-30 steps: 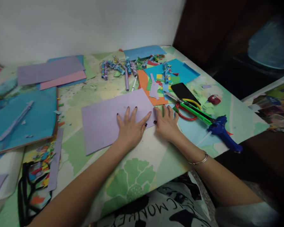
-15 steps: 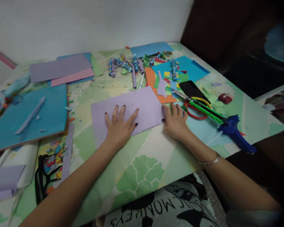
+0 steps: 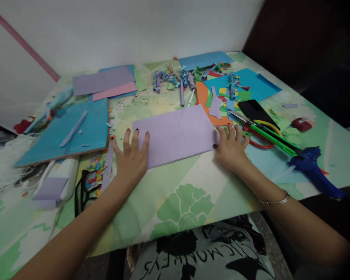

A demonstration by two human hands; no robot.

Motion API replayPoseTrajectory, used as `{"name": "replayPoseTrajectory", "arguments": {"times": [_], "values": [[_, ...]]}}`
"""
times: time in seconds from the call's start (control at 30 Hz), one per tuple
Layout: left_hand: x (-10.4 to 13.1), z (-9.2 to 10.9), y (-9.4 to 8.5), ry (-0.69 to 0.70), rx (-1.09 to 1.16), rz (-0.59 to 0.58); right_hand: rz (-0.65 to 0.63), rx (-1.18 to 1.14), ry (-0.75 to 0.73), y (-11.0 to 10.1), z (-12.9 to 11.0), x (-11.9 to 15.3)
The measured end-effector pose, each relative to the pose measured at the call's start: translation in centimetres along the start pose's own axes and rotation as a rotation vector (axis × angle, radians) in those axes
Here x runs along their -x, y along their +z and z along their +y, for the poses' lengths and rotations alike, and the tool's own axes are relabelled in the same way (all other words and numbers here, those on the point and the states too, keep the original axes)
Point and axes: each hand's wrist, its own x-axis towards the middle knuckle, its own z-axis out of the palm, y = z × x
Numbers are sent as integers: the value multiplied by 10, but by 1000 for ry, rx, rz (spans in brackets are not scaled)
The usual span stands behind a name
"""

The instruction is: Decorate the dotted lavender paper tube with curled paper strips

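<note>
Laying both hands on a flower-patterned tablecloth (image 3: 181, 177), above a printed shirt (image 3: 210, 252) at 6 o'clock from the sheet. With the left hand (image 3: 131, 157), touching the left edge of a plain purple sheet (image 3: 177, 136), fingers spread, palm down, thumb hidden. With the right hand (image 3: 231, 149), touching the right edge, fingers bent and slightly apart, thumb at the near corner; impossible to tell whether pinching. At 8 o'clock, a black frame (image 3: 81, 194) near colored scraps (image 3: 97, 167). Between 3 and 4 o'clock, a blue glue gun (image 3: 310, 163). At 3 o'clock, a green cutter (image 3: 275, 137) across red-and-yellow scissors (image 3: 261, 144). At 9 o'clock, 1 blue board (image 3: 90, 120) under a purple strip (image 3: 74, 128). Between 2 and 3 o'clock, a black phone (image 3: 255, 110). Between 1 and 2 o'clock, an orange sheet (image 3: 202, 99). At 10 o'clock, stacked sheets (image 3: 102, 81). At 12 o'clock, paper rolls (image 3: 185, 79).
</note>
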Motion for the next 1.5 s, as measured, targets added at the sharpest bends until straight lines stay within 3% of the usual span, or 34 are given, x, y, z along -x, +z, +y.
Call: {"name": "replayPoseTrajectory", "arguments": {"times": [0.07,0.13,0.23,0.37,0.53,0.63,0.7,1.03,1.5], "values": [[8,5,-8,59,0,28,90,-80,-66,-4,-6,3],[18,16,-19,125,44,51,80,-233,-178,-10,-17,7],[28,39,-36,119,171,-14,-166,-482,-327,-18,-45,10],[11,57,-43,-105,363,-355,-461,-610,-314,-22,-79,0],[-28,47,-33,-242,662,-769,-819,-819,-167,-17,-88,-23],[-37,41,-26,-345,875,-969,-929,-911,-113,-12,-86,-30],[-39,38,-24,-395,969,-1034,-962,-926,-110,-9,-85,-32],[-42,39,-22,-498,1081,-1101,-1008,-905,-34,-13,-88,-38],[-37,34,-25,-516,1043,-1055,-1020,-1029,41,-11,-69,-37]]}}
